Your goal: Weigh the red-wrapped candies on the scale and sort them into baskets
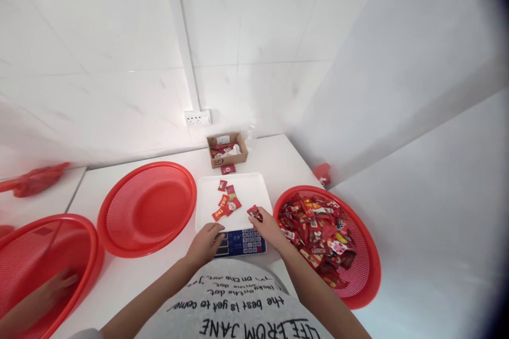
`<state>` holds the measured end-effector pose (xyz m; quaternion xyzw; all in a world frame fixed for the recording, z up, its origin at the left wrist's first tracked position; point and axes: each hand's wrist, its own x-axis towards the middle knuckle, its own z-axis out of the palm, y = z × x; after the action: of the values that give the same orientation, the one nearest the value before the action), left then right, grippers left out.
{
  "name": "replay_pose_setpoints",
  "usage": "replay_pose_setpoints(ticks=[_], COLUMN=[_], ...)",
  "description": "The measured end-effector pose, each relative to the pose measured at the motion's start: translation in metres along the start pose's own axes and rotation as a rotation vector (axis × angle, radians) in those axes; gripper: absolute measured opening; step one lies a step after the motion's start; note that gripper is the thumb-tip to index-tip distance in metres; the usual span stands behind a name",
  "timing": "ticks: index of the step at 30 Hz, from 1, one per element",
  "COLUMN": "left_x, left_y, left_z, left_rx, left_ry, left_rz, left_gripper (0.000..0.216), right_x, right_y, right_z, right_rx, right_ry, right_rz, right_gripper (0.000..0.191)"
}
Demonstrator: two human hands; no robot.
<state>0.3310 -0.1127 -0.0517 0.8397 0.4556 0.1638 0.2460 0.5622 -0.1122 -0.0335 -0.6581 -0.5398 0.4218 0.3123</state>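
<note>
In front of me stands a weighing scale with a white tray (207,190) and a blue keypad panel (238,242). Several small red snack packets (226,206) lie loosely grouped on the tray's left half. My right hand (267,225) pinches a dark red snack packet (254,213) over the tray's right front part. At the tray's front left edge rests my left hand (205,242), its fingers apart and nothing in them. To the right, a red mesh basket (368,259) holds many wrapped red packets (314,228), close beside my right forearm.
Behind the scale sits a small cardboard box (228,160) with packets inside and one red packet (228,169) before it. A red basket (147,206) stands left of the scale. Another person's hand (51,288) reaches into a further red basket (89,275).
</note>
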Motion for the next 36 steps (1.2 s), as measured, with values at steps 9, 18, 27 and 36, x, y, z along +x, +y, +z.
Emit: replay_pose_setpoints(ticks=[9,18,27,36], left_x=[0.041,0.098,0.127,0.108], left_y=[-0.033,-0.05,-0.013,-0.024], left_z=[-0.006,0.006,0.031,0.023], left_rx=[0.244,0.212,0.286,0.287], left_ry=[-0.048,0.012,-0.093,-0.122], left_rz=[-0.127,-0.148,-0.194,0.027], left_gripper=[0.034,0.057,0.066,0.052], right_x=[-0.026,-0.063,-0.076,-0.072], right_y=[0.031,0.097,0.13,0.129], right_z=[-0.033,-0.061,-0.041,-0.048], right_rx=[-0.064,-0.203,-0.32,-0.309], right_ry=[0.159,0.273,0.209,0.162], right_rz=[0.129,0.407,0.368,0.342], right_gripper=[0.033,0.049,0.06,0.055])
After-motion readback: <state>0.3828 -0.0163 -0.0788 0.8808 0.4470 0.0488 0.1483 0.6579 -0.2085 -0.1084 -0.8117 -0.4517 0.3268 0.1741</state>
